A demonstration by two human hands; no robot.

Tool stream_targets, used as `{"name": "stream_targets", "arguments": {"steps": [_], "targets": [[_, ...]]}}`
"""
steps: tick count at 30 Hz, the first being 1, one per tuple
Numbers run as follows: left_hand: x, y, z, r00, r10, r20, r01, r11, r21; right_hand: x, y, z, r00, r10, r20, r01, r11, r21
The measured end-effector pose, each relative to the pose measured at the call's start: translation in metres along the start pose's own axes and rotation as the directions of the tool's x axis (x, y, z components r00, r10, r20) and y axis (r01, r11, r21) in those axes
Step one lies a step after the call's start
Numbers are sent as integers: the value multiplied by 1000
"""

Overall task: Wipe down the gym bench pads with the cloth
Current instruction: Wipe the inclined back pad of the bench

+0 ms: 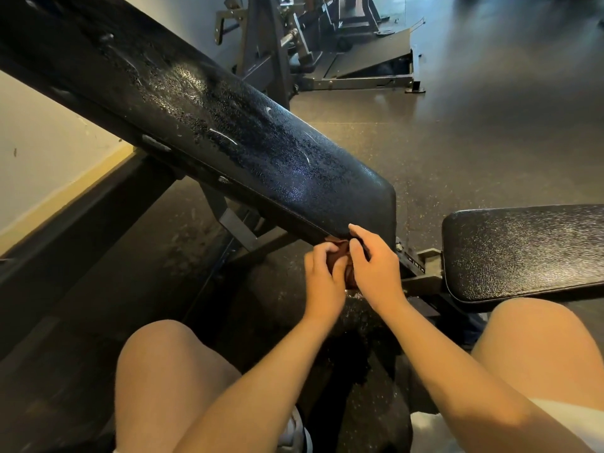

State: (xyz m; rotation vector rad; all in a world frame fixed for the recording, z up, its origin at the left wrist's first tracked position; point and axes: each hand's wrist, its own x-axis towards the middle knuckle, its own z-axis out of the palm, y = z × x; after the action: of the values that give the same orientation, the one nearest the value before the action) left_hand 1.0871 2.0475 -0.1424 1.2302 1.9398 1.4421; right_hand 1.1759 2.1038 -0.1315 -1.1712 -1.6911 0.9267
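Entry: body as recorded from the head view.

Left forearm and right forearm were bare from the wrist down to the bottom edge of view. My left hand and right hand were uncovered.

My left knee and right knee were bare, as were both thighs as far as I could see them.

I wore white shorts; the hem showed on my right thigh at the lower right.

For footwear, a grey-and-white shoe with a rounded toe showed beside my left forearm. A second white patch sat lower centre, either shoe or sock. I could not tell which.
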Motion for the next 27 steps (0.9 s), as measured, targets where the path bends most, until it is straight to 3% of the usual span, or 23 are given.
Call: {"name": "stream_targets", "arguments": {"steps": [5,8,12,16,18,22,27], "targets": [[33,13,-44,964,178,-199,-162,982,93,-3,4,0,999,-39,-17,38,999,-30],[41,17,-44,973,187,-138,-161,970,181,-2,4,0,999,-23,-36,23,1000,-14],[17,10,2,976,202,84,-219,912,346,0,14,-11,991,68,-117,-67,998,12],[2,14,18,965,138,222,-209,917,340,-4,27,-26,984,149,-96,-145,988,50],[9,13,1,965,163,204,-227,910,347,-6,27,-25,993,94,-70,-95,995,-9],[30,19,-35,988,154,4,-144,913,381,-8,19,-13,998,25,-60,-27,999,-37],[25,30,-12,995,87,54,-101,923,371,-8,22,-23,995,62,-72,-64,997,-31]]}}
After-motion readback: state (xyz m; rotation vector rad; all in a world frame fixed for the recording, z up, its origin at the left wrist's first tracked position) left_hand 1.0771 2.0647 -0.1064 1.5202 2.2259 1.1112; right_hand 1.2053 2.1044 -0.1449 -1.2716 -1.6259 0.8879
